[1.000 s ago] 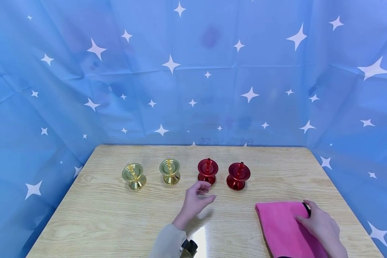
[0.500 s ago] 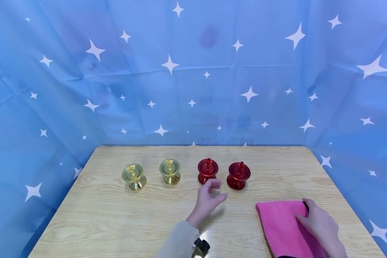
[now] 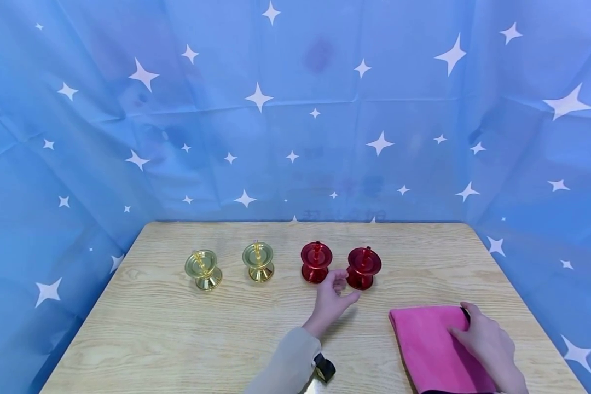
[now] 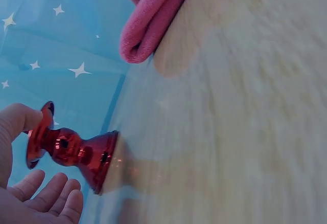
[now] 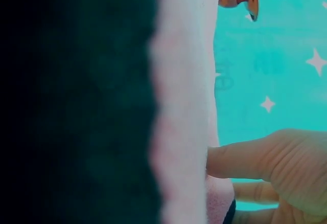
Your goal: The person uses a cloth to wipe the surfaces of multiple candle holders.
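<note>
Two shiny red candle holders, each a footed dish with a central peg, stand upright: one left [image 3: 317, 255], one right [image 3: 366, 263]. My left hand [image 3: 331, 303] is just in front of them, thumb and fingers apart. In the left wrist view, the thumb and fingers are spread on either side of a red holder's dish [image 4: 39, 142], fingertips short of it. My right hand [image 3: 490, 340] rests on a folded pink towel [image 3: 426, 342], thumb on top and fingers at its dark-edged far right corner. In the right wrist view, the thumb [image 5: 235, 161] touches the cloth.
Two gold candle holders, one far left [image 3: 201, 265] and another [image 3: 258, 256] nearer the middle, stand in the same row. Behind the wooden table [image 3: 177, 339] hangs a blue curtain [image 3: 295, 131] with white stars, which also closes off both sides.
My left hand has moved rightward, from in front of the left red candle holder to beside the right one. The right hand and towel have stayed about the same.
</note>
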A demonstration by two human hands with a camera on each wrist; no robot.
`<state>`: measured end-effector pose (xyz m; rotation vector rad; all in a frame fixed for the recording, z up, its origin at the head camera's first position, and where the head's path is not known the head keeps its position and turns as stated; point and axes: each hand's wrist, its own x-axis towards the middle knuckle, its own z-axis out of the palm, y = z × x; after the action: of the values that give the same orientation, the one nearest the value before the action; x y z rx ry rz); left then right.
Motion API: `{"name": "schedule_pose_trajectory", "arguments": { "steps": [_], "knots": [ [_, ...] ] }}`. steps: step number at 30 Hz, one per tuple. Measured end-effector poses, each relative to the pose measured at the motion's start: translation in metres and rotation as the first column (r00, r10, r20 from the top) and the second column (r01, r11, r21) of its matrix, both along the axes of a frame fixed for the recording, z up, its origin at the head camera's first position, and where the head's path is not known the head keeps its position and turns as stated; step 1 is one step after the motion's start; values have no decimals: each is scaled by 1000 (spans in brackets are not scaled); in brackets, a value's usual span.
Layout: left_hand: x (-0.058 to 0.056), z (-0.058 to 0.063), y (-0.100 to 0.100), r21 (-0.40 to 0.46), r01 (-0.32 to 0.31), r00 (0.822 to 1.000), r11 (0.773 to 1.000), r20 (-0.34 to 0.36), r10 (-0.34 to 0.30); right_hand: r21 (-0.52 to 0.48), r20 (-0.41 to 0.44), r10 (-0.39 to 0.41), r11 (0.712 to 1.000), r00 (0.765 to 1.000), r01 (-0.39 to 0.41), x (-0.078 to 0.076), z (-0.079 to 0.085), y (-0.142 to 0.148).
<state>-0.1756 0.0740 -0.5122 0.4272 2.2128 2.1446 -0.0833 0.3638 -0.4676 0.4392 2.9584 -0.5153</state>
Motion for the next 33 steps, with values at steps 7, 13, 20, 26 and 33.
{"name": "schedule_pose_trajectory", "arguments": {
  "steps": [7,13,20,26,33],
  "knots": [
    [-8,-1,13,-55,-27,999,998,21,29,0,6,-3,1000,1000,3,1,0,1],
    [-16,5,21,-132,-73,997,989,-19,72,12,-14,-4,1000,1000,5,1,0,1],
    [-21,2,29,-243,-159,987,957,-57,149,5,-9,-14,1000,1000,14,1,-1,0],
    [-26,-4,33,-235,-212,977,949,-80,198,7,-14,-22,1000,1000,22,2,-1,-2],
    [-32,-9,39,-331,-267,962,905,-152,228,-10,-12,-45,999,999,45,3,0,-3]
  ]
}}
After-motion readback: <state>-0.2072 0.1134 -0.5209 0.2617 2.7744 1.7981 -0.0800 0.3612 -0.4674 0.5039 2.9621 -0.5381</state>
